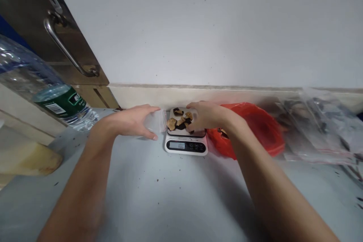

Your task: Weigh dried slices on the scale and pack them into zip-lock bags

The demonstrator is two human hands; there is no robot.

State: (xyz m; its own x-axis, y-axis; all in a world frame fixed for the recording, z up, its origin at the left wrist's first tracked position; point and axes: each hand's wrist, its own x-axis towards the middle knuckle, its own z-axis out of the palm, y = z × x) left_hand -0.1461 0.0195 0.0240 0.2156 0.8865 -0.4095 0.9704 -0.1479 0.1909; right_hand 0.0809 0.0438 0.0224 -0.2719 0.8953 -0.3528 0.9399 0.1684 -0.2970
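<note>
1. The digital scale (186,148) is displaying what looks like 10.0; dark-edged dried slices (171,124) are lying on its platform.
2. The left hand (133,121) is holding a clear zip bag (154,121) between widely spread thumb and fingers, beside the scale.
3. The right hand (205,115) is curving, half closed, over the slices; whether it is gripping any cannot be told.
4. The person is apparently gathering weighed slices; the next move is calling for a secure pinch and an open bag mouth.

Fairly bright, flat, cool on wall (215,26). Dimmer on surface (153,200), with soft shadow beside right arm (266,170). Glinting off handle (62,48). Smeared on bags (317,132). Stretched at left edge, especially around bottle (59,100). Readably sharp on scale (185,146).
</note>
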